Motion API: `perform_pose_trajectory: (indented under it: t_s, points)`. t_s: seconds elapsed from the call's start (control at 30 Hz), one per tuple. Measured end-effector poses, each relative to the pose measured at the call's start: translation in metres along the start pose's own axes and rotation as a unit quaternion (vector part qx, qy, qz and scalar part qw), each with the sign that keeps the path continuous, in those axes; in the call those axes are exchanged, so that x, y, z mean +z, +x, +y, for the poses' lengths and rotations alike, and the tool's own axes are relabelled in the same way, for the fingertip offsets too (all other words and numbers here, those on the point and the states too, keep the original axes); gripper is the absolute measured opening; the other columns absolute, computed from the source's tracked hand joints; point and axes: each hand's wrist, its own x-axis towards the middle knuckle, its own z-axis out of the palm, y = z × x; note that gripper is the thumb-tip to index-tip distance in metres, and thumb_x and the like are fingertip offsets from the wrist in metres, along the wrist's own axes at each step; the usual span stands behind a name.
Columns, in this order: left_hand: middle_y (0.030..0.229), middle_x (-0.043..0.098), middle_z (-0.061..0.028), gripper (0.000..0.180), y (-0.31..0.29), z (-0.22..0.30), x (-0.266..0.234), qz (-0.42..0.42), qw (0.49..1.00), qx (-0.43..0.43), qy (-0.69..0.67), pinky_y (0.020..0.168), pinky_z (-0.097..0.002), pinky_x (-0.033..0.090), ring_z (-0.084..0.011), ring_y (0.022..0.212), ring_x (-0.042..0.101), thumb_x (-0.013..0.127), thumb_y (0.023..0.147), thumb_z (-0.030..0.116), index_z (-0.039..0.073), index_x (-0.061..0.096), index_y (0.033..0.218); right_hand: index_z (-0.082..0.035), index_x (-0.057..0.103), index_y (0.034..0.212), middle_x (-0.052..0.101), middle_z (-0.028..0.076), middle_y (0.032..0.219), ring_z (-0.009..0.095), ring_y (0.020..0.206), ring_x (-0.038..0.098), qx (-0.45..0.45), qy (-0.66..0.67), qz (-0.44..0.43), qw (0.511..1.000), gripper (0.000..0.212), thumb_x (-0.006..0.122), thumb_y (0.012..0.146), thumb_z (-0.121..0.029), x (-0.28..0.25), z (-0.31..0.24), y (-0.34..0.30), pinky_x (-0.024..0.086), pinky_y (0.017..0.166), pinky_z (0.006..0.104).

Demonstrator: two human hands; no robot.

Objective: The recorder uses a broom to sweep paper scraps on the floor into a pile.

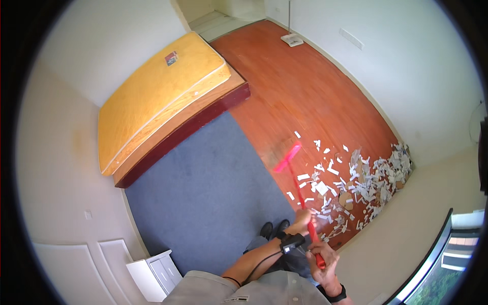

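Note:
Both my hands are closed round the red handle of a broom (288,158) with a pink head. My left hand (304,221), with a black device strapped at its wrist, grips the shaft partway down. Nearer my body, my right hand (324,260) wraps the handle's top end; a black band circles that wrist. The broom head is over the reddish wood floor (305,91), close to the carpet's edge, with its bristles smeared by motion. To its right lie scattered white paper scraps (321,188), thickening into a heap (381,178) toward the right corner.
Blue-grey carpet (203,188) covers the near left floor. A yellow mattress (157,96) lies on a wooden bed base (188,134) at left. A small white cabinet (155,274) stands near left. By the far wall is a long-handled dustpan (292,39). A window (452,264) is at lower right.

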Motion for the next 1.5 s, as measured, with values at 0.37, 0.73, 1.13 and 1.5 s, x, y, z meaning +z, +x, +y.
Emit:
perform_pose_trajectory:
  t_s: [0.37,0.73,1.13,1.5]
  points:
    - [0.054,0.035,0.0002,0.017,0.062,-0.066,-0.032,0.077,0.995,-0.057,-0.017,0.049,-0.0280,0.036,-0.0129,0.045,0.036,0.044,0.082,0.000,0.010,0.039,0.070,0.003,0.062,0.076,0.063,0.006,0.078,0.009,0.062,0.053,0.319,0.058,0.136,0.936,0.013,0.061,0.085,-0.007,-0.019,0.058,-0.028,0.042,0.055,0.0234]
    - [0.054,0.033,0.0086,0.022,0.074,-0.133,0.090,-0.236,0.923,-0.281,-0.112,0.043,-0.0211,0.032,-0.0044,0.043,0.035,0.051,0.092,0.014,0.015,0.038,0.075,-0.001,0.055,0.069,0.063,0.009,0.074,0.025,0.064,0.060,0.126,-0.158,0.104,0.974,0.016,0.069,0.065,0.005,-0.081,0.016,-0.028,0.047,0.059,0.0322]
    - [0.058,0.037,0.0000,0.012,0.045,-0.103,0.010,0.076,0.995,-0.021,-0.054,0.043,-0.0306,0.037,-0.0131,0.046,0.039,0.048,0.085,0.003,0.010,0.043,0.077,0.001,0.058,0.076,0.066,0.012,0.088,0.011,0.074,0.056,0.316,0.170,0.215,0.908,0.006,0.062,0.081,0.001,-0.063,0.046,-0.058,0.045,0.065,0.0248]
    - [0.055,0.034,-0.0002,0.024,0.066,-0.090,-0.065,0.153,0.980,-0.068,-0.107,0.050,-0.0298,0.036,-0.0141,0.046,0.035,0.047,0.081,0.000,0.012,0.036,0.064,0.003,0.062,0.080,0.060,0.005,0.072,0.007,0.061,0.047,0.337,0.097,0.130,0.927,0.009,0.063,0.084,-0.005,-0.028,0.073,-0.042,0.038,0.052,0.0210]
